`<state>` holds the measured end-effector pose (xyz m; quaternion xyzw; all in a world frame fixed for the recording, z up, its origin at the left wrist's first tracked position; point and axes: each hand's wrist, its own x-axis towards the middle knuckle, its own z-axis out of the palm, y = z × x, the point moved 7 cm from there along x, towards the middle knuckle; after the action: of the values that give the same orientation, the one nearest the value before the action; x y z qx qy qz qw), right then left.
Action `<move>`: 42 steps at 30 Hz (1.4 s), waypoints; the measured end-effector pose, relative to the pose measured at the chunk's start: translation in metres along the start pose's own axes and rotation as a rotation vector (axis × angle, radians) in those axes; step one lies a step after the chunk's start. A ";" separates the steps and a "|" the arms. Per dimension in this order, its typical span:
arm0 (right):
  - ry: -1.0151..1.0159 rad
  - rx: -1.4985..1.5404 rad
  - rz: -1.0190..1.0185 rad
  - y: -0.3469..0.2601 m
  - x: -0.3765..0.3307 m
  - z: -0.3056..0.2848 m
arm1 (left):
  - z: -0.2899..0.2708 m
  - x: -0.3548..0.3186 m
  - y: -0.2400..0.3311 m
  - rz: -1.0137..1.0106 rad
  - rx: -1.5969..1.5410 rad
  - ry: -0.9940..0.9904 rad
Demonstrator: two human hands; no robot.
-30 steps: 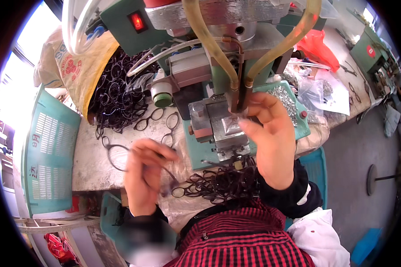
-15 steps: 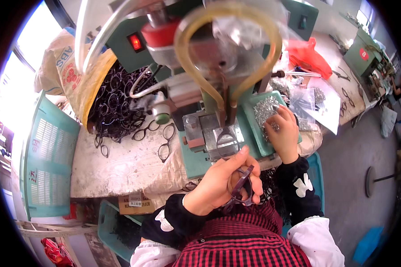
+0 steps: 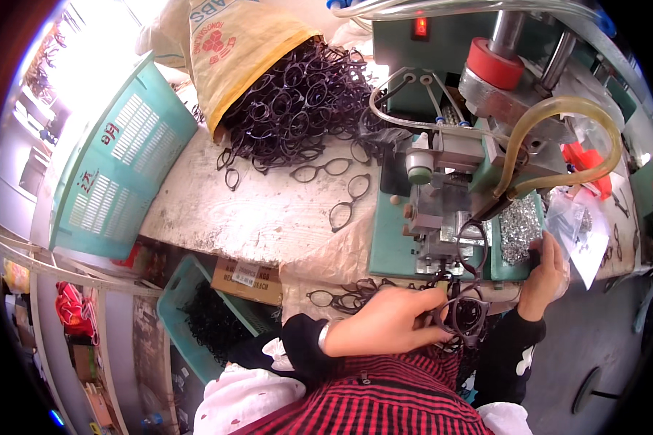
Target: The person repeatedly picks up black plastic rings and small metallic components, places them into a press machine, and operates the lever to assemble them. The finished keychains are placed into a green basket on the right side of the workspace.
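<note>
My left hand (image 3: 392,319) is closed on dark eyeglass frames (image 3: 466,319), gripping them between thumb and fingers. One rim stands up in front of the metal fixture of a green bench press (image 3: 442,210); whether it touches the fixture I cannot tell. My right hand (image 3: 545,279) is at the right edge of a green tray (image 3: 511,272) of small shiny metal parts (image 3: 519,232). Its fingers stretch upward, slightly apart from the thumb, where a dark patch shows. I see nothing held there, though the inner side of that hand is partly hidden.
A yellow-edged sack (image 3: 254,65) spills a heap of dark eyeglass frames (image 3: 297,101) onto the worktable (image 3: 261,225). A teal basket (image 3: 116,167) leans at the left; a green crate (image 3: 174,304) stands below. A looped yellowish hose (image 3: 609,130) hangs over the press's right side.
The view has swung right, so the press now appears farther right. My right hand has drawn back from among the metal parts to the tray's edge. The left hand still holds eyeglass frames.
</note>
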<state>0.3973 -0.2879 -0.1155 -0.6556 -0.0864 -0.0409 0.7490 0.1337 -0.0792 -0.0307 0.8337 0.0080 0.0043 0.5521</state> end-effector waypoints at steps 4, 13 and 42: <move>-0.070 0.114 -0.013 -0.006 0.004 0.045 | 0.005 0.014 0.001 0.191 0.229 0.099; -0.068 -0.282 -0.173 -0.035 -0.018 0.034 | -0.079 -0.022 -0.093 -0.250 -0.690 -0.057; -0.397 0.318 -0.059 -0.122 -0.081 0.156 | -0.133 0.026 0.107 0.481 0.024 1.026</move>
<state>0.2844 -0.1547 0.0079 -0.5218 -0.2561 0.0811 0.8097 0.1587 0.0021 0.1199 0.7095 0.0851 0.5346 0.4513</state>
